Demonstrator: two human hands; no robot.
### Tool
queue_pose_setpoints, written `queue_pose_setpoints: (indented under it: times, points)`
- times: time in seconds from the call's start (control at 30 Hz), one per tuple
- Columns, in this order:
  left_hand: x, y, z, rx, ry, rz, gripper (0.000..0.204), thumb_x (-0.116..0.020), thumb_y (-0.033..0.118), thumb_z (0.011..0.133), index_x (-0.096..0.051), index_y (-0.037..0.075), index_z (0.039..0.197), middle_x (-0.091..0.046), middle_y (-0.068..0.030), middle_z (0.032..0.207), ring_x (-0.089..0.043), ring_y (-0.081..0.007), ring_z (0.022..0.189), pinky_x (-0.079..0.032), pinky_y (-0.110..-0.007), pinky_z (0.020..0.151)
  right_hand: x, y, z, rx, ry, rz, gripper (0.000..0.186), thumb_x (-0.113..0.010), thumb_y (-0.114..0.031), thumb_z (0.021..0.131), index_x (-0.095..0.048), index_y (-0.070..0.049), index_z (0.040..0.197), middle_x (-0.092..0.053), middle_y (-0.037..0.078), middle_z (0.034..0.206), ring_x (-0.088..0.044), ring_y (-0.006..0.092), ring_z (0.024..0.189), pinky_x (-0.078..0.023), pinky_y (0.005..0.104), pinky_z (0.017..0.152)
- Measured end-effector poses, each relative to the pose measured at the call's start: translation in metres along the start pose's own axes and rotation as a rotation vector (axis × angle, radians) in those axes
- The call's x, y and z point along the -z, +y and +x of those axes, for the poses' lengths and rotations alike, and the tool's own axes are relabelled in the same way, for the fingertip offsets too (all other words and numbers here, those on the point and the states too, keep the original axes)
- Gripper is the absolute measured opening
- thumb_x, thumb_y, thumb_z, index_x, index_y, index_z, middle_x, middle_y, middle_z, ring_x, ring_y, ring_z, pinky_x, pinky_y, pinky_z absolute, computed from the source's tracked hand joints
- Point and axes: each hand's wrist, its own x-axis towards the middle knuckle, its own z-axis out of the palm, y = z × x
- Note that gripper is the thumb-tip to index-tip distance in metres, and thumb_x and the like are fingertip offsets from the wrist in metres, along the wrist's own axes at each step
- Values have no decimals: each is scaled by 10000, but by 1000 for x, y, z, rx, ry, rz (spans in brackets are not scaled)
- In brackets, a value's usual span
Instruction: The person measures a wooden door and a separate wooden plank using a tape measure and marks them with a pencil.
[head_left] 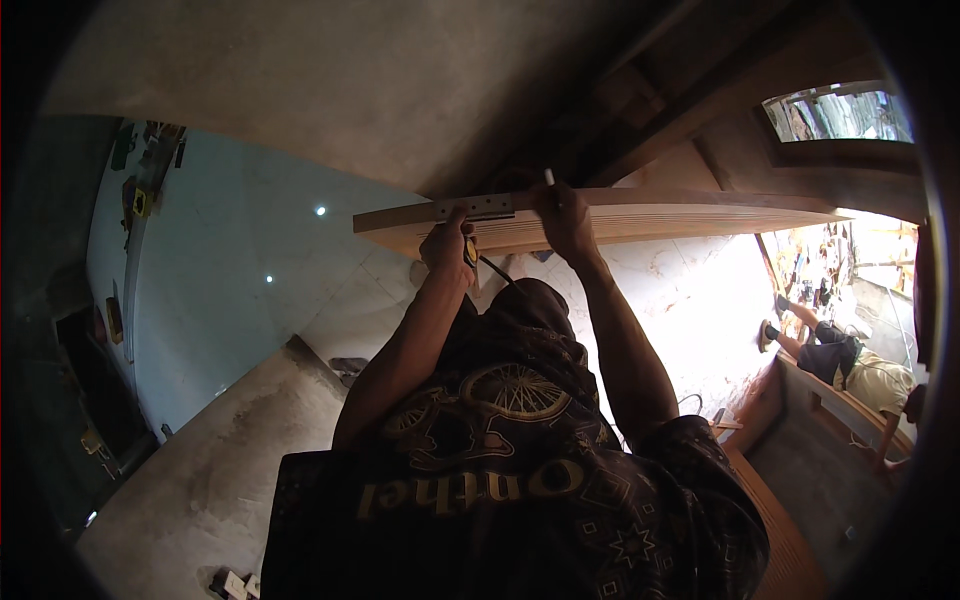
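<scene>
The left hand (pixel 445 243) is in the middle of the frame, with its fingers curled around a small yellow and black tool (pixel 470 251), whose exact kind I cannot tell; its thumb reaches up to the lower edge of a metal plate (pixel 490 206) with holes. This plate lies against the edge of a long wooden panel (pixel 690 212), which crosses the frame from the centre toward the right side and shows fine parallel lines on its lighter face. The right hand (pixel 566 222) is closed on a white stick (pixel 549 177), of which only the upper end comes out above the fist, and this hand is at the same wooden edge, just to the right of the plate. Both forearms come up from the lower part of the frame, where a dark shirt (pixel 530 500) with golden prints, among them a spoked wheel, covers much of the view. Under the panel there is a pale floor (pixel 290 310), very bright at the right of centre. Near the left rim some tools (pixel 140 200) are lying, partly in shadow. At the right rim another person (pixel 875 380) in a light yellow top is bent over beside wooden pieces, and above, in the upper right, there is a window (pixel 840 112) in a brown frame.
</scene>
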Motion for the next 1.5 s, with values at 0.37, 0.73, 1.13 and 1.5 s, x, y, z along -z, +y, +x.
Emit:
queue_pose_setpoints:
  times: [0.37, 0.73, 1.13, 1.5]
  points:
    - [2, 2, -4, -18, -17, 17, 320, -912, 289, 826, -740, 44, 939, -720, -38, 802, -658, -145, 701, -511, -335, 686, -16, -18, 4, 217, -226, -263, 644, -903, -195, 769, -643, -46, 1339, -697, 129, 976, -690, 303, 908, -562, 440, 803]
    - [7, -4, -5, -45, -74, -11, 427, -915, 344, 816, -690, 94, 1078, -707, -32, 821, -676, -157, 683, -522, -353, 574, -15, -12, 8, 175, -263, -278, 497, -888, -192, 779, -694, -38, 1209, -730, 167, 1082, -720, 396, 987, -581, 482, 830]
    - [5, 4, -9, -33, -11, 48, 408, -893, 328, 842, -688, 71, 1083, -716, -53, 816, -686, -184, 653, -525, -374, 522, 3, -9, 24, 189, -347, -477, 594, -908, -130, 699, -713, -53, 1255, -690, 164, 1296, -721, 381, 1076, -613, 461, 914]
    - [2, 4, -17, -25, 57, 55, 360, -894, 319, 833, -716, 64, 1013, -713, -52, 810, -672, -178, 636, -510, -347, 524, -2, 18, 26, 308, -187, -451, 223, -788, -182, 829, -790, -83, 1029, -764, 159, 927, -750, 373, 796, -601, 458, 689]
